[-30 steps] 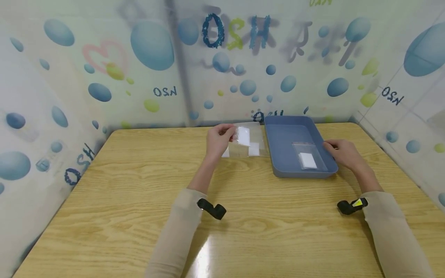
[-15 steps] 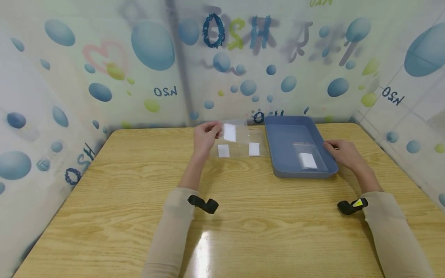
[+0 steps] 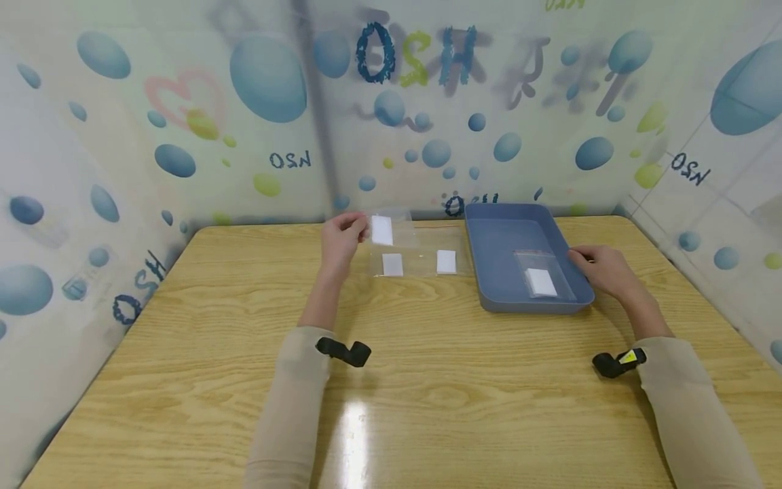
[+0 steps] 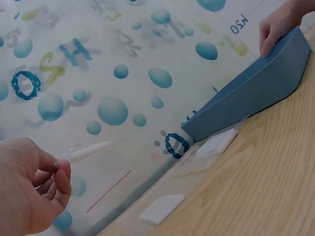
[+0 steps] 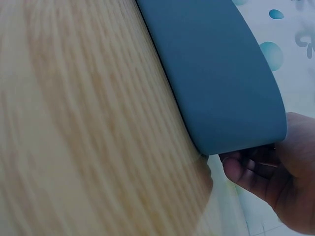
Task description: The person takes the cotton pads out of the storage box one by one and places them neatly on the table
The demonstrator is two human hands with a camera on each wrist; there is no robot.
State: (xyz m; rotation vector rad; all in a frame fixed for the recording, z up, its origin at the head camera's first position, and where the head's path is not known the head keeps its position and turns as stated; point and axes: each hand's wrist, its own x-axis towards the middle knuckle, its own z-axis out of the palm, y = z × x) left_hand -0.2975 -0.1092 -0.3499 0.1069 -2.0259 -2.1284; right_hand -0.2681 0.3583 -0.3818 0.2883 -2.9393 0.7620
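My left hand [image 3: 341, 246] pinches the edge of a clear plastic bag [image 3: 382, 231] with a white square inside, held above the table. Two similar clear bags, the left bag [image 3: 392, 264] and the right bag [image 3: 447, 261], lie side by side below it, each with a white square. My right hand [image 3: 601, 269] grips the right rim of a blue-grey tray [image 3: 507, 234], thumb over the edge; in the right wrist view its fingers curl by the tray's outer wall [image 5: 221, 83]. Inside the tray's near part lies another clear bag [image 3: 541, 282] with a white square.
The wooden table [image 3: 440, 401] reaches to a patterned wall [image 3: 366, 136] close behind the tray and bags. Side walls stand at left and right. A black wrist camera [image 3: 343, 351] sits on the left sleeve and another camera [image 3: 617, 363] on the right.
My left hand has moved left with the plastic bag, away from the tray, uncovering the left bag on the table. My right hand and the tray stay in place.
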